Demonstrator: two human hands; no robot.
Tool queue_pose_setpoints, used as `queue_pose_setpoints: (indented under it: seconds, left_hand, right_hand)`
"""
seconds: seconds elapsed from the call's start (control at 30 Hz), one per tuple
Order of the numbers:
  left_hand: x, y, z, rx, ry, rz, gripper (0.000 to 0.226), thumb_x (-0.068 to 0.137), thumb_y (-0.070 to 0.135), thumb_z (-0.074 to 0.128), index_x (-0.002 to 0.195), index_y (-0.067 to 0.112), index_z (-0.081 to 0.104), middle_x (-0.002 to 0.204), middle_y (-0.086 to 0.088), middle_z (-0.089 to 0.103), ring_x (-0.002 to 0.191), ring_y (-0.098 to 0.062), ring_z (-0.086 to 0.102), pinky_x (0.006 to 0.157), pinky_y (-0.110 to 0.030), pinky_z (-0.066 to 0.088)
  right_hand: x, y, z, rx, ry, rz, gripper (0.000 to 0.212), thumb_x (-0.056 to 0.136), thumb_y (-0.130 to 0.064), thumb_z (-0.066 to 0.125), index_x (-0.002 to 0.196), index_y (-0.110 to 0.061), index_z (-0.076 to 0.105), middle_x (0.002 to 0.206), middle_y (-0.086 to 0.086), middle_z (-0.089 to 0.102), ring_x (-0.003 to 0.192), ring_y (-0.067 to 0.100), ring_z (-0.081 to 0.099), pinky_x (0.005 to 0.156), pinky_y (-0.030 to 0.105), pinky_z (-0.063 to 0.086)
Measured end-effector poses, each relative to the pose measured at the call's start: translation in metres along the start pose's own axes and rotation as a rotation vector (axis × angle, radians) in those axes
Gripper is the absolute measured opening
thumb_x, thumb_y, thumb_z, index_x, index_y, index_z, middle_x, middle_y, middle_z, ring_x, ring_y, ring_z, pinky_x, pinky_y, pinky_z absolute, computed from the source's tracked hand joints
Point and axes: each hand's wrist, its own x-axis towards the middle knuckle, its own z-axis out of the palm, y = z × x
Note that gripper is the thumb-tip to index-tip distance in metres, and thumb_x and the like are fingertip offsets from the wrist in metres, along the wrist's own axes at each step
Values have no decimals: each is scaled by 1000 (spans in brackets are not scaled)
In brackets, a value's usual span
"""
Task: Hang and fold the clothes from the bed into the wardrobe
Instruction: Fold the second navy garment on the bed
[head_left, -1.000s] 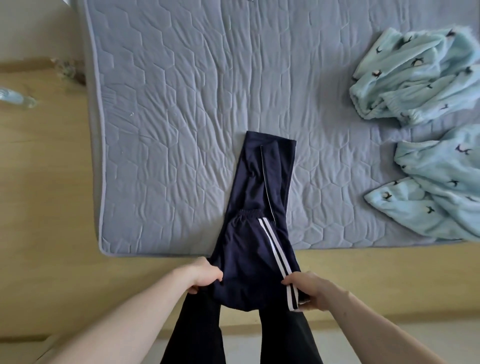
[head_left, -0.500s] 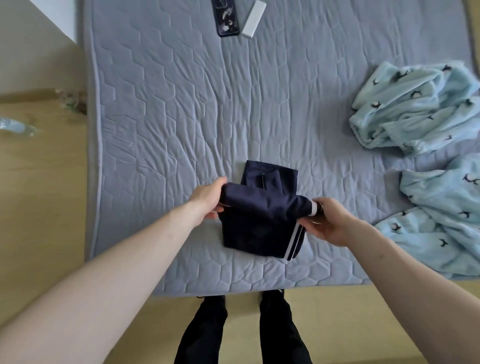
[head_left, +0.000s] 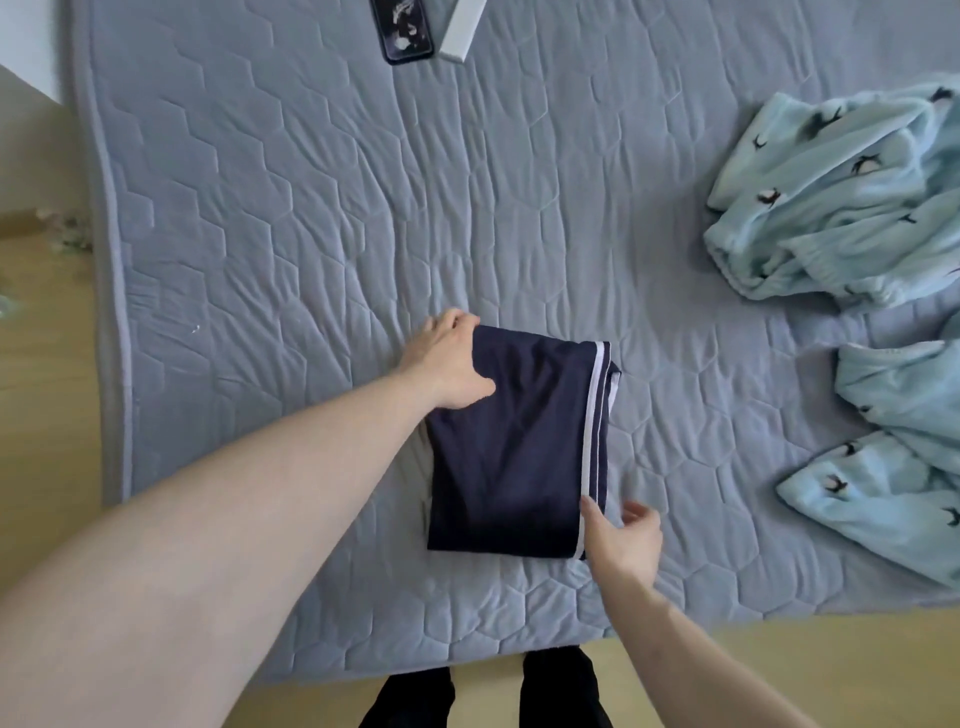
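Observation:
Navy trousers (head_left: 519, 447) with white side stripes lie folded into a flat rectangle on the grey quilted bed (head_left: 311, 234), near its front edge. My left hand (head_left: 449, 364) grips the fold's far left corner, thumb on top and fingers curled over the edge. At the near right corner my right hand (head_left: 623, 535) has its index finger touching the striped edge, with the other fingers loose. Two light blue fleece garments with small dark prints lie crumpled on the right, one further back (head_left: 831, 197) and one nearer (head_left: 893, 467).
A dark phone (head_left: 408, 28) and a white box (head_left: 462, 31) lie at the far edge of the bed. Wooden floor (head_left: 47, 415) runs along the left and front sides. My legs in black (head_left: 483, 696) stand against the front edge.
The trousers hung off the front edge a second ago. Both hands lifted the hanging part onto the bed and folded it over; the bundle now lies flat, and my right hand has loosened its hold.

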Motion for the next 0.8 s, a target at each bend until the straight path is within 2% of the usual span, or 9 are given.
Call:
queue_pose_setpoints:
  seconds: [0.1,0.2,0.3,0.4,0.5,0.57,0.6,0.67,0.8]
  left_hand:
    - [34,24,-2,88,-87,103,110,67,56,78,158,22,25,162,4,27,149,-24,25,120,-40,30]
    - [59,43,6,127,-228,93,122,59,62,83,160,28,22,162,6,34,150,-24,29,119,-43,32]
    - [69,44,20,96,-382,40,122,58,54,91,158,28,26,154,5,46,137,-25,49,111,-43,43]
    - [70,35,28,0,-423,-6,102,61,43,95,146,27,41,136,5,58,120,-23,60,105,-41,49]
    - [63,22,25,-95,-521,-95,76,70,40,90,135,27,52,132,2,63,108,-22,65,96,-37,52]
    - [51,7,28,-144,-552,-206,80,73,45,86,141,20,50,135,-4,61,112,-29,64,101,-42,51]
    - [42,-3,33,-218,-562,-278,82,74,44,86,142,15,50,134,-7,61,113,-32,64,104,-46,50]
    - [18,-22,50,-453,-580,-399,76,74,37,85,138,8,55,126,-10,68,108,-34,68,103,-49,52]
    - [-36,-41,90,-777,-407,-564,72,63,38,85,125,8,61,115,-10,72,102,-31,70,102,-46,53]
  right_hand:
    - [-3,36,18,138,-84,214,92,73,-52,89,141,-7,47,129,9,62,119,31,62,109,48,47]
    - [-2,54,35,315,-329,311,75,68,-49,93,124,-10,61,97,2,70,86,22,67,90,40,58]
    - [7,58,49,460,-374,323,65,68,-36,97,120,-21,61,105,-1,76,89,19,73,80,37,62]
    - [18,53,49,581,-344,341,52,75,-22,93,118,-19,66,105,0,79,88,18,76,65,29,59]
    - [27,52,37,632,-274,314,33,87,-16,82,113,-19,62,107,1,73,86,16,68,69,32,56]
    - [36,48,27,687,-166,287,25,93,-11,74,113,-15,60,113,8,68,87,16,62,76,37,55]
    - [41,44,22,711,-114,261,27,94,-10,72,118,-13,60,119,12,68,91,18,62,84,42,57]
    - [50,36,14,689,-61,180,36,93,-16,75,125,-15,58,127,12,68,104,20,65,104,50,53]
    - [52,29,6,457,-242,-21,75,75,-37,93,134,-29,47,122,-8,68,109,13,70,99,39,56]
